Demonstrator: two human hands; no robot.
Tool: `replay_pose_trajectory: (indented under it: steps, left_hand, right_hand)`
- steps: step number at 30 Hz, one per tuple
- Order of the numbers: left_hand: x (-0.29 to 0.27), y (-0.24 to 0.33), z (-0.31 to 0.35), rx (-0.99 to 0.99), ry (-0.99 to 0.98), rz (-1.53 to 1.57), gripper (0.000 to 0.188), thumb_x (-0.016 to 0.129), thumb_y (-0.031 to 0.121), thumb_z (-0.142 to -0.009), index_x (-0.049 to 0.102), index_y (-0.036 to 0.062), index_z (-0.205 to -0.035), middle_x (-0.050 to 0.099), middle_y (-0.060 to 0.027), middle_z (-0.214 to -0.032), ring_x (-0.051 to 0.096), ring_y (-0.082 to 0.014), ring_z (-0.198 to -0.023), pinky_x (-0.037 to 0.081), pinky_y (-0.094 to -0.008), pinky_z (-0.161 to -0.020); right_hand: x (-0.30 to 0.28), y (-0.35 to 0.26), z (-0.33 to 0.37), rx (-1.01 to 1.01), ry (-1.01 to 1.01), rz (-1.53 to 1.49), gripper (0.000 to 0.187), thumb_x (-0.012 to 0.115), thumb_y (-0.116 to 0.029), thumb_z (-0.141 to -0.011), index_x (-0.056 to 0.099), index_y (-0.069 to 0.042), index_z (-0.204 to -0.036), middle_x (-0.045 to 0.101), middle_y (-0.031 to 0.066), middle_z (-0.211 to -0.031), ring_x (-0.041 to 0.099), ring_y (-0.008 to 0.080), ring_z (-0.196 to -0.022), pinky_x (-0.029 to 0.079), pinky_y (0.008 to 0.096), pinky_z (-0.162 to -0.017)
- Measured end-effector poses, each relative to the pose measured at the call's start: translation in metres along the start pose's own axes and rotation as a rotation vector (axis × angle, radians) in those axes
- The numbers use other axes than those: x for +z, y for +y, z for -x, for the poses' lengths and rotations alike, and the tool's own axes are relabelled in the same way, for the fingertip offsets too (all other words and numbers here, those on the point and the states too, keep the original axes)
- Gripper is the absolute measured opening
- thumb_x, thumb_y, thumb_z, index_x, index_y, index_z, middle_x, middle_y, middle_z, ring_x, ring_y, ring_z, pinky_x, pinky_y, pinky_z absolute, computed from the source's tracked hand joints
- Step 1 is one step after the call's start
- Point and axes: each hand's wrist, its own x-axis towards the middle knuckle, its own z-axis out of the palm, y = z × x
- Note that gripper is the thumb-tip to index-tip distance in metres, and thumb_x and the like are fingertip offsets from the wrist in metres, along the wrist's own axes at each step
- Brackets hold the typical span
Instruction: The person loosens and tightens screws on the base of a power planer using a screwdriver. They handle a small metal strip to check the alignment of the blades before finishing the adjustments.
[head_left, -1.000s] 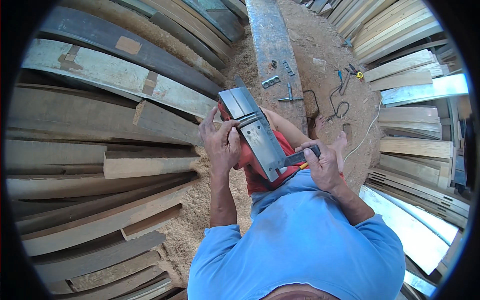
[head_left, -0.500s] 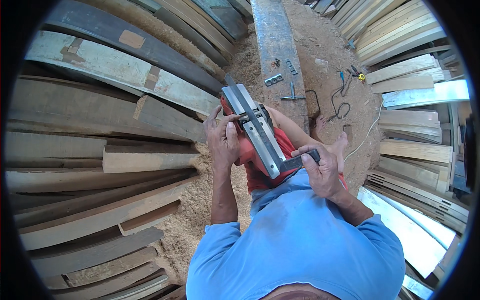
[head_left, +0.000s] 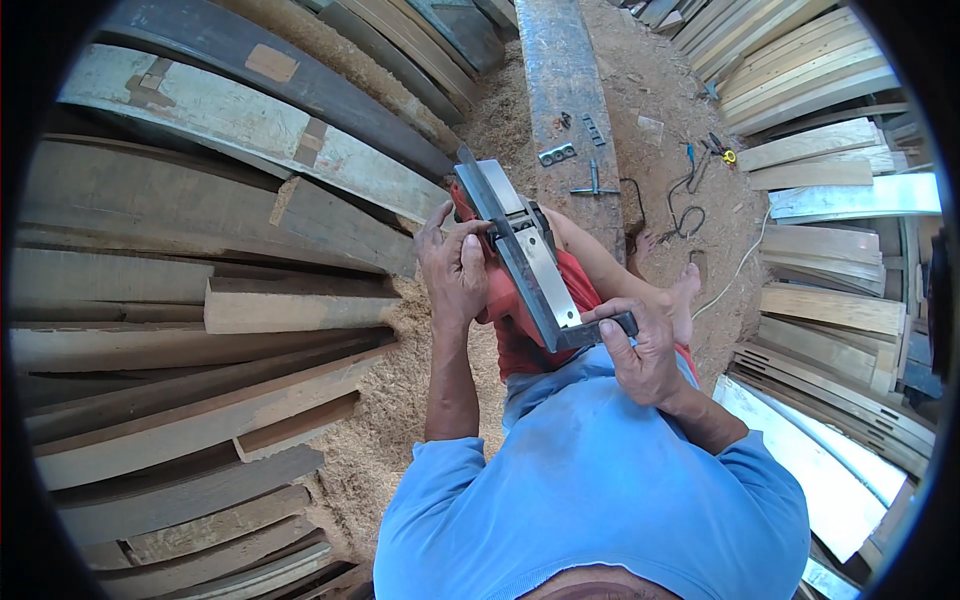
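An electric hand planer [head_left: 540, 268] lies upside down across my lap, its bright metal sole facing up and its red body partly covered. Along the left side of the sole lies the long dark blade of a try square [head_left: 512, 258], with its short black arm at the end nearest me. My right hand [head_left: 648, 352] grips that short arm between thumb and fingers. At the planer's left side, my left hand [head_left: 455, 268] holds its body, the index finger reaching to the gap in the middle of the sole. The fingers' undersides are hidden.
Beyond my knees a worn plank [head_left: 566, 80] carries a T-handled wrench [head_left: 594, 184], a small metal bar with round holes [head_left: 557, 155] and other small parts. Yellow-handled pliers [head_left: 724, 152] and a dark cable [head_left: 684, 218] lie on the sawdust floor. Stacked boards [head_left: 120, 210] flank both sides.
The try square has shifted left across the sole, from lying over its middle to along its left side. My right hand has moved slightly with it; my left hand stays at the planer.
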Motion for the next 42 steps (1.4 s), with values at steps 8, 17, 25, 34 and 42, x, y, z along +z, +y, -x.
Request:
replay_pose_trajectory:
  steps: [8, 17, 25, 34, 42]
  left_hand:
    - [0.001, -0.002, -0.003, 0.024, -0.007, 0.132, 0.022, 0.060, 0.017, -0.095, 0.078, 0.0090, -0.106, 0.058, -0.0256, -0.145, 0.048, -0.0399, -0.138, 0.035, -0.0532, -0.116]
    - [-0.001, 0.003, -0.005, 0.075, -0.010, 0.034, 0.022, 0.060, 0.022, -0.096, 0.080, 0.0111, -0.098, 0.059, -0.0234, -0.144, 0.049, -0.0400, -0.136, 0.034, -0.0534, -0.115]
    - [-0.006, 0.007, 0.000, 0.007, 0.047, -0.081, 0.042, 0.048, 0.035, -0.107, 0.082, 0.0103, -0.108, 0.060, -0.0255, -0.142, 0.048, -0.0390, -0.138, 0.034, -0.0522, -0.117]
    - [0.002, -0.011, -0.004, -0.027, -0.055, 0.138, 0.019, 0.065, 0.013, -0.097, 0.072, 0.0054, -0.113, 0.064, -0.0257, -0.131, 0.051, -0.0401, -0.137, 0.039, -0.0528, -0.114]
    - [0.006, -0.004, -0.015, -0.379, -0.276, 0.019, 0.062, 0.069, 0.018, -0.100, 0.036, -0.0004, -0.149, 0.065, -0.0169, -0.114, 0.067, -0.0229, -0.100, 0.056, -0.0373, -0.088]
  right_hand:
    - [0.001, 0.001, 0.003, 0.043, 0.001, -0.034, 0.014, 0.057, -0.009, -0.107, 0.064, 0.001, -0.114, 0.074, 0.0117, -0.084, 0.070, 0.0161, -0.069, 0.054, 0.0329, -0.064]
    - [0.005, 0.006, 0.002, -0.012, 0.046, -0.025, 0.013, 0.057, -0.008, -0.106, 0.064, 0.001, -0.114, 0.073, 0.0117, -0.083, 0.069, 0.0157, -0.068, 0.055, 0.0325, -0.064]
    - [-0.007, 0.005, -0.002, 0.040, -0.035, 0.020, 0.013, 0.058, -0.007, -0.105, 0.065, 0.001, -0.112, 0.073, 0.0121, -0.083, 0.071, 0.0174, -0.073, 0.054, 0.0331, -0.067]
    - [-0.047, 0.136, -0.081, 0.114, 0.193, 0.267, 0.017, 0.067, -0.010, -0.098, 0.071, -0.001, -0.112, 0.074, 0.0116, -0.092, 0.071, 0.0190, -0.076, 0.055, 0.0365, -0.070]
    - [-0.034, 0.274, -0.088, 0.433, 0.190, 0.296, 0.030, 0.072, -0.023, -0.096, 0.069, 0.000, -0.113, 0.073, 0.0229, -0.095, 0.072, 0.0359, -0.091, 0.056, 0.0454, -0.082]
